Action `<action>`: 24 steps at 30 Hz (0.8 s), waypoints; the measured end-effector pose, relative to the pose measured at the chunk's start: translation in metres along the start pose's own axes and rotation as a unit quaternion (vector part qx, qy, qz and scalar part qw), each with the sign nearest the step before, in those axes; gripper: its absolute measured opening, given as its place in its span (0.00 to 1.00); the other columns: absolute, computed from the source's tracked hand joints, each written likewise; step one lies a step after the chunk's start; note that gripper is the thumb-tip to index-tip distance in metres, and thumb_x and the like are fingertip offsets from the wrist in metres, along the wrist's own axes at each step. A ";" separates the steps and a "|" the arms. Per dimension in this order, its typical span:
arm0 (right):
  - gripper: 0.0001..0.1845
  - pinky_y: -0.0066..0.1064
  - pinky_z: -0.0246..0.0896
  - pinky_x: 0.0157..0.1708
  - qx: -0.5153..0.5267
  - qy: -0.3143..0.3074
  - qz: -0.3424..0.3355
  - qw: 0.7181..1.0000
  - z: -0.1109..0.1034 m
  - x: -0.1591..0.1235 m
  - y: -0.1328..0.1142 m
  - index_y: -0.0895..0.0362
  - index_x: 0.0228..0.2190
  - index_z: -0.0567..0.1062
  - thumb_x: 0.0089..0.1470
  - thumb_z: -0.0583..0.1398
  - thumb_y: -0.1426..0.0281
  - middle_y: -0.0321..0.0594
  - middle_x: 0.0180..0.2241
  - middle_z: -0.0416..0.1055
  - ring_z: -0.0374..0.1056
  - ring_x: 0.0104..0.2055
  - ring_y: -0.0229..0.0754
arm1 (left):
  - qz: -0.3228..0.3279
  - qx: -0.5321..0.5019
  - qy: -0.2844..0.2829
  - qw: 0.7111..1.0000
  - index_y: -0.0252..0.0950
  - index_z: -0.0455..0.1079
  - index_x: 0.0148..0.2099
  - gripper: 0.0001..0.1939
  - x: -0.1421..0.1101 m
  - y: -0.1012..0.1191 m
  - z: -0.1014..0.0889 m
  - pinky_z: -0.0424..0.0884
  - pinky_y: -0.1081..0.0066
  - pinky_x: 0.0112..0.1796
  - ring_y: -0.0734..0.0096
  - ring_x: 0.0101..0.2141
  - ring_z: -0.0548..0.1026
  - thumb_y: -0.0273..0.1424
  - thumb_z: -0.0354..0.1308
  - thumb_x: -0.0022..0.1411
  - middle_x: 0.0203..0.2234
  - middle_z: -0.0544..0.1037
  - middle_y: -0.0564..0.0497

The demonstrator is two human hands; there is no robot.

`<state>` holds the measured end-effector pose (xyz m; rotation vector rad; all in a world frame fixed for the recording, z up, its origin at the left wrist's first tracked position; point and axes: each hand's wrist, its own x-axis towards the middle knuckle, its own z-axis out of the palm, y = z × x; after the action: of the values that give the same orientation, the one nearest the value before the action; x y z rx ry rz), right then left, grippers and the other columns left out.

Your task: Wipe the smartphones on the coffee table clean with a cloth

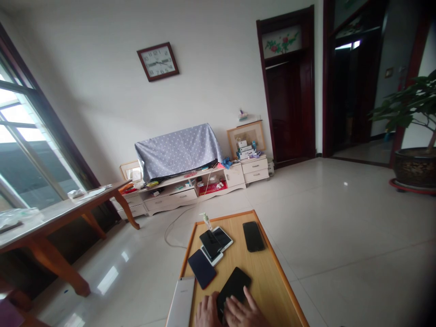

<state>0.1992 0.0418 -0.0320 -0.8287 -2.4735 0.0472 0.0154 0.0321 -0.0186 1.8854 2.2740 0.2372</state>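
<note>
A black tablet [237,282] lies at the near end of the wooden table, its lower part covered by my hands. My right hand [243,312] rests on its lower half with the fingers spread. Against the tablet's left edge, my left hand [207,312] lies with its fingers stretched forward; the thumb is hidden. Left of that hand is a long white-silver device [181,302] at the table edge. A dark blue tablet or case [202,268] lies beyond. Further up, a black device [210,244] overlaps white-framed tablets [224,238]. Another black device [253,236] sits at the right.
The narrow wooden table [269,286] has a raised orange-brown rim. A pump bottle [206,220] stands at its far end. Beyond are a white low cabinet [235,176] and a cloth-covered object [179,152]. A long table [68,211] stands left, a potted plant [413,168] right.
</note>
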 end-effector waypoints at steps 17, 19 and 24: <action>0.18 0.68 0.44 0.65 0.119 -0.116 0.154 0.974 -0.032 0.013 -0.019 0.41 0.48 0.79 0.67 0.53 0.55 0.35 0.57 0.73 0.56 0.68 0.60 | -0.001 0.008 -0.006 1.000 0.42 0.69 0.60 0.26 -0.006 0.005 -0.010 0.66 0.68 0.53 0.62 0.53 0.73 0.29 0.52 0.58 0.52 0.77 0.48; 0.19 0.70 0.39 0.65 0.119 -0.096 0.185 0.971 -0.047 0.012 -0.013 0.40 0.46 0.80 0.69 0.50 0.57 0.33 0.57 0.74 0.55 0.68 0.60 | 0.011 0.004 0.011 1.000 0.40 0.68 0.60 0.29 -0.009 0.008 -0.011 0.67 0.65 0.53 0.57 0.53 0.73 0.35 0.58 0.55 0.52 0.76 0.45; 0.24 0.70 0.37 0.65 0.095 -0.053 0.276 0.955 -0.078 0.010 0.006 0.42 0.47 0.80 0.70 0.46 0.57 0.38 0.56 0.75 0.59 0.67 0.59 | 0.013 -0.020 0.027 0.999 0.40 0.69 0.59 0.39 -0.014 0.016 -0.014 0.67 0.61 0.54 0.51 0.54 0.73 0.51 0.63 0.47 0.51 0.76 0.43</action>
<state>0.2338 0.0421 0.0390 -1.4294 -2.2076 0.5301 0.0302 0.0210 -0.0011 1.9135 2.2627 0.3382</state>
